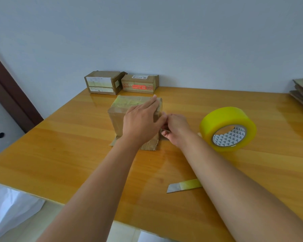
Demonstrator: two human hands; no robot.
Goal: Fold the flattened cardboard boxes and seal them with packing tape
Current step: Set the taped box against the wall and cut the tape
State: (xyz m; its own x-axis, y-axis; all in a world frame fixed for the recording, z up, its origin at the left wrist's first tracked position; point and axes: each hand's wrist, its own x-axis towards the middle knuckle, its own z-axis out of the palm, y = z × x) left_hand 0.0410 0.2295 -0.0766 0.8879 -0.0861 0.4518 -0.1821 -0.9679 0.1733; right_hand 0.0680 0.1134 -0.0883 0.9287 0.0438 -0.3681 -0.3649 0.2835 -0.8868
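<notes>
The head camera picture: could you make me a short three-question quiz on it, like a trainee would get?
1. True or false: the yellow tape roll stands on its edge on the table.
2. How many finished boxes sit against the wall? A one, B two, C four.
3. Which hand lies flat on the box being sealed?

Key:
1. True.
2. B: the left taped box and the right taped box.
3. The left hand; the right hand works at the box's side.
</notes>
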